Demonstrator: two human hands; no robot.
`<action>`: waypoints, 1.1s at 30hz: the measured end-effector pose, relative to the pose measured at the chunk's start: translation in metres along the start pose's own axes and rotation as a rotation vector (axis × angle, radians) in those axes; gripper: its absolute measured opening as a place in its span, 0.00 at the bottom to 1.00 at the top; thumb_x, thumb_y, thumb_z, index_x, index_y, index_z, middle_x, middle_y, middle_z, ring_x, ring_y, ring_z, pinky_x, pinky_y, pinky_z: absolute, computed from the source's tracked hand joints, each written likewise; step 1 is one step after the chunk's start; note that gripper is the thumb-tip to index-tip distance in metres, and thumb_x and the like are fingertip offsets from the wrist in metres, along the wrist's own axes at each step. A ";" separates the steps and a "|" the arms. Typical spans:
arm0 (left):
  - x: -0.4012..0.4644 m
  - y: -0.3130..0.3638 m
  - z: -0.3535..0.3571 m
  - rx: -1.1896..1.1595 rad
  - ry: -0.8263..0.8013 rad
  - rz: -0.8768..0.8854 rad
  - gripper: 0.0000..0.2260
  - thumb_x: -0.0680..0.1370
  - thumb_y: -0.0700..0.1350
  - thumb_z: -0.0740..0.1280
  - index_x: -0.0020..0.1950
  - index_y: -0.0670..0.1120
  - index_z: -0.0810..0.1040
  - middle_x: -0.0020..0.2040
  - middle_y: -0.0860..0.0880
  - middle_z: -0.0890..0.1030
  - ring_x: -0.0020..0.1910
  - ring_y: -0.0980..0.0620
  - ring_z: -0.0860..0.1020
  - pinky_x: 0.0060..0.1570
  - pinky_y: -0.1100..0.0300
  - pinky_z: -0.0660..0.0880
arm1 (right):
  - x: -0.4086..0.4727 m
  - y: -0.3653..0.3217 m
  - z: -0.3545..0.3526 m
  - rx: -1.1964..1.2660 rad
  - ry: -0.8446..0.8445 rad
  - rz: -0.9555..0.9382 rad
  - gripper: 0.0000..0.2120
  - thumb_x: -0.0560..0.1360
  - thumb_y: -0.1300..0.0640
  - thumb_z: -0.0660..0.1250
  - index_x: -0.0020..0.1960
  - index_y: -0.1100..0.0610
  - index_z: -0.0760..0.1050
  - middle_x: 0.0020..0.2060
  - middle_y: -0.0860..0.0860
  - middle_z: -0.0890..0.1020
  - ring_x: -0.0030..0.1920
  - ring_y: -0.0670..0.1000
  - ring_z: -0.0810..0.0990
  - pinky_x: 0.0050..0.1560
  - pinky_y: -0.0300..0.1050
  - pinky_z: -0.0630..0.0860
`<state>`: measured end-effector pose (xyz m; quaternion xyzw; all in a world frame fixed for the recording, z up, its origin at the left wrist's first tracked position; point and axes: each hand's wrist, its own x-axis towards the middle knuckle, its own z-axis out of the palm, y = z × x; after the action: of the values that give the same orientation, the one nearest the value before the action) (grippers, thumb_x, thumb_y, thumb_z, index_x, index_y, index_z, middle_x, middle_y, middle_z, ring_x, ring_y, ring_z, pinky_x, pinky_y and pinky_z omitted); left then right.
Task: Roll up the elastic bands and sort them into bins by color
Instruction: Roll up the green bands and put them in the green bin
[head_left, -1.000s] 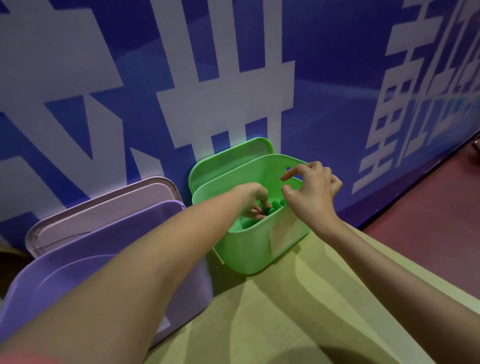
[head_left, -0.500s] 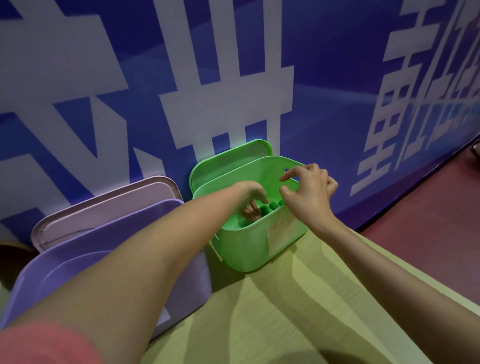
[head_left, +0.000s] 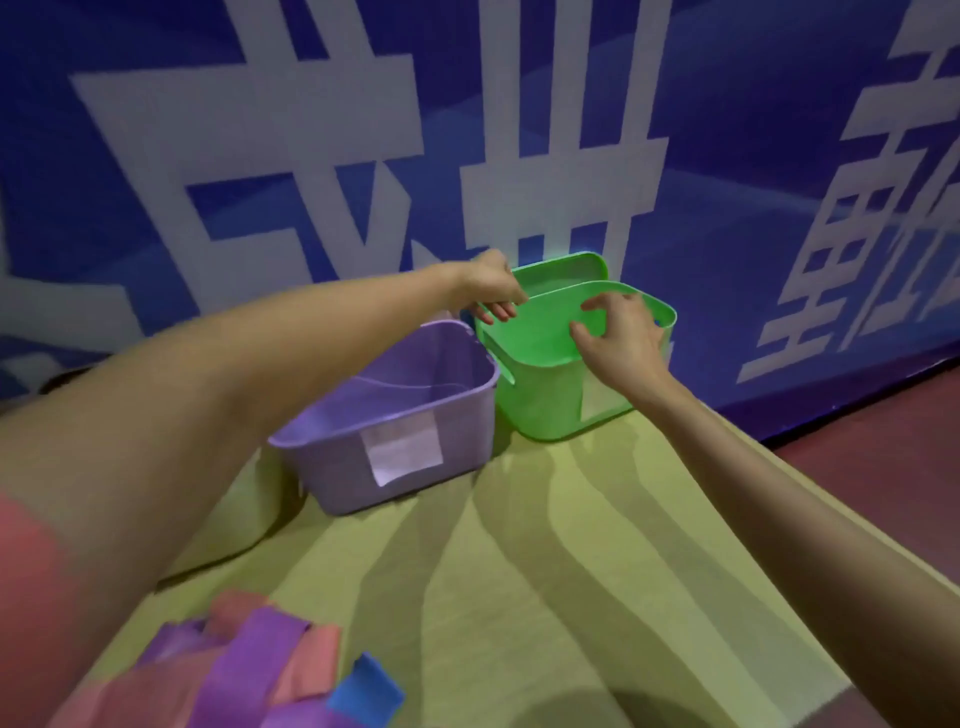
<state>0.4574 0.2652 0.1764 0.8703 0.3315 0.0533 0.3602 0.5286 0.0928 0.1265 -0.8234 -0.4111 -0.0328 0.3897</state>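
Filling the far half of the view, a blue wall (head_left: 779, 156) carries large white characters. Below it a yellow-green table (head_left: 545, 571) runs from the near edge to the wall; a strip of dark red floor (head_left: 883, 457) shows on the right.

Purple bin (head_left: 363, 467): stands left of centre on the table, open top, white label on its near side. Nothing clearly visible inside.

Green bin (head_left: 545, 410): just right of the purple one, their sides close or touching; cannot tell which. A green lid (head_left: 561, 270) stands on edge behind it, against the wall. Contents hidden from this angle.

Elastic bands (head_left: 249, 675): loose heap at the near left corner of the table, purple and pink strips with one blue piece at its right edge, well apart from both bins.

Left hand (head_left: 493, 286): over the far left rim of the green bin, fingers curled downward; whether they pinch anything cannot be told.

Right hand (head_left: 618, 338): over the bin's open mouth, fingers spread and lightly bent, holding nothing visible.
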 end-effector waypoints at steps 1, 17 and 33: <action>-0.016 -0.004 -0.007 0.008 0.021 0.008 0.08 0.79 0.40 0.65 0.54 0.35 0.76 0.39 0.45 0.80 0.35 0.54 0.78 0.34 0.62 0.77 | -0.008 -0.007 -0.001 0.013 -0.007 -0.015 0.18 0.78 0.53 0.64 0.66 0.57 0.72 0.66 0.58 0.71 0.69 0.57 0.66 0.69 0.54 0.58; -0.289 -0.138 0.018 -0.067 0.064 -0.059 0.05 0.78 0.40 0.65 0.50 0.41 0.80 0.40 0.48 0.81 0.36 0.57 0.79 0.34 0.67 0.75 | -0.195 -0.081 0.037 0.115 -0.334 -0.285 0.16 0.73 0.62 0.69 0.60 0.65 0.75 0.57 0.61 0.78 0.59 0.59 0.75 0.57 0.48 0.69; -0.546 -0.256 0.080 -0.090 0.441 -0.080 0.03 0.72 0.43 0.70 0.44 0.45 0.83 0.41 0.53 0.84 0.41 0.59 0.80 0.43 0.65 0.75 | -0.388 -0.134 0.088 0.226 -1.005 -0.934 0.12 0.71 0.60 0.71 0.54 0.54 0.80 0.49 0.49 0.78 0.49 0.42 0.71 0.50 0.32 0.66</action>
<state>-0.0771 0.0156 0.0279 0.8068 0.4336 0.2428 0.3195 0.1547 -0.0533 0.0019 -0.4299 -0.8539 0.2313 0.1805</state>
